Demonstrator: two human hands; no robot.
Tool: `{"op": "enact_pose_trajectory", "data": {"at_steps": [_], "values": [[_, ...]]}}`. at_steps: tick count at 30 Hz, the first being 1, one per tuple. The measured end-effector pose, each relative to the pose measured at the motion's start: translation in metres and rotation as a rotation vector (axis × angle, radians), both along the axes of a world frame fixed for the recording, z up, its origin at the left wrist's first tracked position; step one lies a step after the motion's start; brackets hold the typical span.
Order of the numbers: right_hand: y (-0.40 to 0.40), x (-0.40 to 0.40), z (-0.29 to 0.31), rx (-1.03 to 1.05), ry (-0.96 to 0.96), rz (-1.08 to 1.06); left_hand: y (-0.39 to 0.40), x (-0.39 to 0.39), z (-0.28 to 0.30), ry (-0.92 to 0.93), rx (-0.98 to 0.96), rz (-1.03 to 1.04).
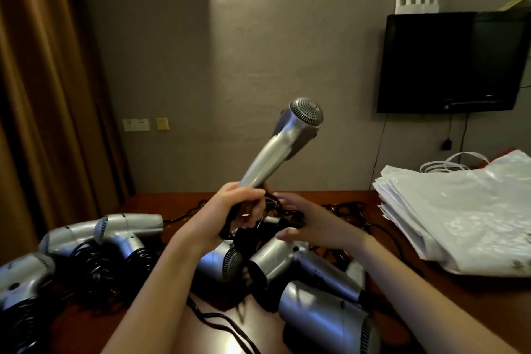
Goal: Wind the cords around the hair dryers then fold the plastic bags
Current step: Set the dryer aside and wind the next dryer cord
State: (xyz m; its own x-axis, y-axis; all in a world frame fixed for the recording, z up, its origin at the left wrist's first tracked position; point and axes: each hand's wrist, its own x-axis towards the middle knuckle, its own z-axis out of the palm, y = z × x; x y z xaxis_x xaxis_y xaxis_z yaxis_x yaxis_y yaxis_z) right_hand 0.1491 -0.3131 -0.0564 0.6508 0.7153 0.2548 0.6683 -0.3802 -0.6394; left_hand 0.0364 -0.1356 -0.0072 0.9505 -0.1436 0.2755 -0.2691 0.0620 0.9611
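Unwound dryers (321,310) lie below the hands; left hand (230,215) grips the raised hair dryer (284,141), right hand (310,218) loosely cupped at its cord (275,207), which should be wound snug.

I see a grey wall (258,52) w/ black TV (451,63), brown curtain (37,80) at left, wood table (448,296); dim light.

It looks like a hotel or guest room. A dark flat television (451,62) hangs on a plain grey wall (258,37), heavy brown curtains (37,80) fall at the left, wall sockets (136,125) sit low, and a wooden desk (448,290) holds several identical silver hair dryers (126,231).
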Motion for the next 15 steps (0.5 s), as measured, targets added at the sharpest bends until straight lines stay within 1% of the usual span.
{"op": "enact_pose_trajectory", "data": {"at_steps": [1, 3, 7, 8, 9, 10, 11, 12, 14, 15], "values": [[0.010, 0.000, -0.006, -0.010, -0.082, -0.010, -0.002, 0.000, 0.001, -0.026, -0.014, 0.008], [0.015, 0.004, -0.006, -0.028, -0.196, -0.130, 0.000, -0.003, 0.004, -0.053, -0.060, 0.038], [-0.027, 0.028, 0.003, -0.015, -0.237, -0.536, 0.025, -0.013, 0.001, -0.108, -0.007, 0.206], [-0.041, 0.032, 0.009, -0.028, -0.219, -0.622, 0.031, -0.013, -0.002, -0.109, 0.017, 0.259], [-0.051, 0.033, 0.016, -0.043, -0.173, -0.654, 0.035, -0.012, -0.006, -0.106, 0.036, 0.304], [-0.055, 0.029, 0.025, -0.047, -0.105, -0.618, 0.038, -0.009, -0.011, -0.096, 0.042, 0.350], [-0.053, 0.025, 0.034, -0.017, -0.018, -0.536, 0.038, -0.005, -0.017, -0.080, 0.029, 0.389], [-0.050, 0.020, 0.045, 0.070, 0.095, -0.443, 0.035, -0.001, -0.023, -0.054, 0.008, 0.419], [-0.044, 0.007, 0.068, 0.344, 0.336, -0.293, 0.026, 0.009, -0.035, -0.018, -0.033, 0.443], [-0.042, 0.002, 0.079, 0.462, 0.411, -0.248, 0.018, 0.012, -0.038, -0.008, -0.036, 0.437]]}}
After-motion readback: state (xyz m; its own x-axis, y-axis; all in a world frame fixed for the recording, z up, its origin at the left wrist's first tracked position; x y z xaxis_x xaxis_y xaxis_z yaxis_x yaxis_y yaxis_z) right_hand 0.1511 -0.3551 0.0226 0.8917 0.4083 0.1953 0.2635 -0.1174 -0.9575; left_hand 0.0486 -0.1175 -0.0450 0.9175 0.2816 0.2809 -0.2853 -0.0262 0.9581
